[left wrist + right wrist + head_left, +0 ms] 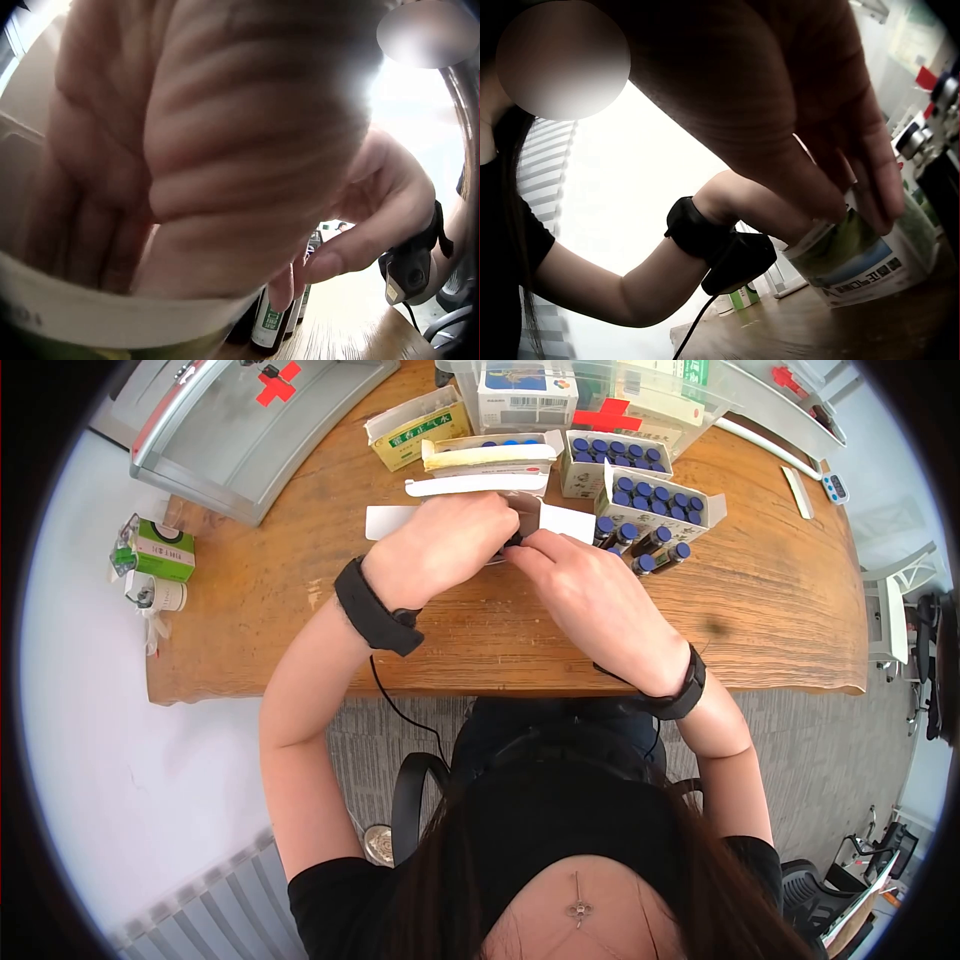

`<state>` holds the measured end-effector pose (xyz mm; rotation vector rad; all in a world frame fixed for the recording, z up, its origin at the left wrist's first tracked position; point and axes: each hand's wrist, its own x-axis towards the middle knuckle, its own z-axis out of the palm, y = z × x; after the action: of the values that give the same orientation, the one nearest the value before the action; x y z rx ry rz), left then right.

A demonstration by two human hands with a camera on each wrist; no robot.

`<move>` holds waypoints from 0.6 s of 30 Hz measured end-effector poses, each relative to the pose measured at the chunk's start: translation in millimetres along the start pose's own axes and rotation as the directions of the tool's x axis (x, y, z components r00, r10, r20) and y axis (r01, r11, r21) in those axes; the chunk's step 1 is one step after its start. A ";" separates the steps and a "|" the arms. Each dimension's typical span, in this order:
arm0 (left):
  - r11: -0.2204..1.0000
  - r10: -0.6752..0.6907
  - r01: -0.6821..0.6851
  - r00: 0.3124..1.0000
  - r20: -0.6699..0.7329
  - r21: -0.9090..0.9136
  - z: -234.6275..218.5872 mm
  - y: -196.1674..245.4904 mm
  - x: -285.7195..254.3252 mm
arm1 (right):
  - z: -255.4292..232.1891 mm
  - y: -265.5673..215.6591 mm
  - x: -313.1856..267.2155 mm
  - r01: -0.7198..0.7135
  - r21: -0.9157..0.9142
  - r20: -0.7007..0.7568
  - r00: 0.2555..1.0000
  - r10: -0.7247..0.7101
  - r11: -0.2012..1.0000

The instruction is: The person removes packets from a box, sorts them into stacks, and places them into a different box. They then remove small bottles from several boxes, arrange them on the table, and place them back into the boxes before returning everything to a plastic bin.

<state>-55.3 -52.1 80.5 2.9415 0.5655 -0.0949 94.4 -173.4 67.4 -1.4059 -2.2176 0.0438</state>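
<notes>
An open carton (530, 510) with its white flaps spread stands in front of the person; its printed green side (862, 262) shows in the right wrist view. My left hand (440, 545) reaches down over it, fingers dipping past the pale rim (112, 300) in the left wrist view; the fingertips are hidden inside, and I cannot tell what they hold. From the other side, my right hand (600, 600) grips the carton's near right edge, its fingers (885, 187) over the printed wall. Several small dark bottles with blue caps (650, 542) stand just right of the carton.
Behind are cartons of blue-capped bottles (655, 505), a yellow-green carton (420, 432) and a clear bin with a red cross (607, 416). A grey case (250, 440) stands back left, a green box (165, 550) at the left edge. A cable (400, 710) hangs over the front edge.
</notes>
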 end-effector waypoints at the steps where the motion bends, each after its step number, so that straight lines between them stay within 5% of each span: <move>1: 1.000 -0.001 0.001 1.000 0.000 -0.001 1.2 -1.4 -0.3 | 0.3 0.4 0.4 -0.002 -0.003 0.000 1.000 0.002 1.000; 6: 0.998 0.005 0.000 0.996 0.084 -0.055 11.6 -15.3 5.6 | -6.0 1.0 3.3 -0.046 0.047 0.059 0.997 0.044 0.998; 18: 0.988 0.004 -0.002 1.000 0.012 -0.155 6.5 -14.0 7.8 | -3.0 2.4 5.5 -0.014 0.005 0.019 1.000 0.014 1.000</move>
<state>-53.5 -37.4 71.6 2.7893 0.5412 -0.0661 95.9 -168.4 71.4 -1.4238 -2.2214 0.0672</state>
